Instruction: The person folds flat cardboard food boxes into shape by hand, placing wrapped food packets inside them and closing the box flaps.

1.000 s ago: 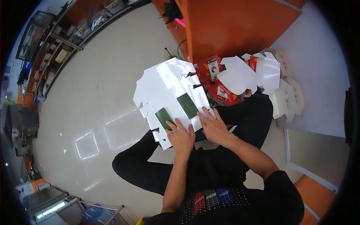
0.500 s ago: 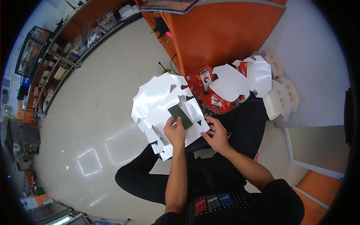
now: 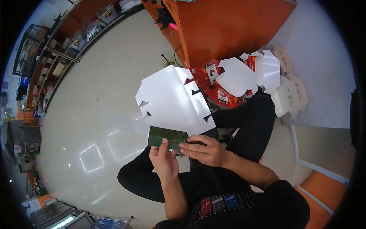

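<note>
A large white die-cut cardboard blank (image 3: pixel 171 101) lies across my lap, its far end reaching over the floor. At its near edge a dark green folded flap (image 3: pixel 166 137) sticks up. My left hand (image 3: pixel 164 162) pinches the green flap from below, thumb on its front. My right hand (image 3: pixel 204 150) grips the flap's right end, fingers pointing left. Both hands sit over my black trousers.
A pile of red printed and white carton blanks (image 3: pixel 236 82) lies on the floor beyond my right knee, against an orange cabinet (image 3: pixel 232 26). Cream folded boxes (image 3: pixel 289 97) lie further right by the wall. Shelves (image 3: pixel 57 45) line the far left.
The two green patches on the blank are folded together into one green flap at the near edge. Both hands have drawn back toward my body and now pinch that flap.
</note>
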Motion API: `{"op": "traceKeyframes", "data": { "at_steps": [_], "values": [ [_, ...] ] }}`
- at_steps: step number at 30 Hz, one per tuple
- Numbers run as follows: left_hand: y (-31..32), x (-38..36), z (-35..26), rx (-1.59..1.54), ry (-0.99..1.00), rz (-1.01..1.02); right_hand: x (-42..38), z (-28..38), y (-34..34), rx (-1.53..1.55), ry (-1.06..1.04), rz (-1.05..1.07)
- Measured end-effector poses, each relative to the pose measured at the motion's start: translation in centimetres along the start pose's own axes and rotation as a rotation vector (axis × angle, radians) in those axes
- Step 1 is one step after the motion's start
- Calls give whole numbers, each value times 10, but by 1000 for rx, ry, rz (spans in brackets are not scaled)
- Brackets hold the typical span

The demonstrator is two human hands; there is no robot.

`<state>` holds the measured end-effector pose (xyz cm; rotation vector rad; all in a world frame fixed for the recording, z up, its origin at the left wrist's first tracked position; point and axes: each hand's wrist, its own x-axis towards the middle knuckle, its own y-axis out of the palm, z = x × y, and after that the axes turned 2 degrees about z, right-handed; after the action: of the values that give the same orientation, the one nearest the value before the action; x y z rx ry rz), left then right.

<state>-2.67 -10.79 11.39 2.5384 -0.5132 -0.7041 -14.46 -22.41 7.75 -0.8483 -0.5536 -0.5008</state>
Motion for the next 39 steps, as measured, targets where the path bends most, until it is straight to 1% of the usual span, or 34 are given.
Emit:
{"op": "traceKeyframes", "data": {
  "at_steps": [2, 3, 4, 12, 15, 16, 18, 19, 22, 25, 27, 28, 29, 32, 33, 36, 39],
  "values": [
    [3, -5, -4, -12, 37, -17, 0, 1, -2, 15, -40, 17],
    [-1, -6, -1, 60, 32, -16, 0, 2, -4, 9, -49, 26],
    [-3, -8, 2, 58, 42, -21, 0, 3, -5, 2, -57, 34],
    [10, -30, 9, 50, 159, -95, -1, 18, -1, 5, 14, -14],
    [5, -36, 20, 140, 186, -19, -2, 20, 0, -6, 39, -39],
    [7, -38, 22, 145, 174, -29, -2, 19, 0, -18, 49, -51],
    [15, -43, 26, 154, 149, -48, 0, 20, -1, -10, 101, -90],
    [19, -44, 29, 100, 191, -52, 0, 22, -2, -5, 129, -109],
    [13, -44, 31, 186, 168, -31, -6, 20, -1, 112, 231, -63],
    [-5, -37, 56, 505, 250, 18, 10, 25, -14, 297, 483, -101],
    [-22, -37, 81, 572, 223, 118, 36, 27, -26, 252, 406, -167],
    [-19, -38, 82, 603, 208, 172, 47, 27, -27, 225, 369, -200],
    [-13, -41, 81, 732, 162, 163, 55, 27, -23, 219, 348, -206],
    [-7, -37, 87, 654, 405, 223, 53, 13, -16, 93, 190, -35],
    [-11, -34, 85, 662, 382, 257, 53, 10, -18, 48, 134, -10],
    [-22, -29, 82, 459, -10, 156, 47, 10, -14, 9, 49, -59],
    [-29, -20, 86, 241, -31, 131, 31, 9, -16, -64, -23, -39]
  ]
}}
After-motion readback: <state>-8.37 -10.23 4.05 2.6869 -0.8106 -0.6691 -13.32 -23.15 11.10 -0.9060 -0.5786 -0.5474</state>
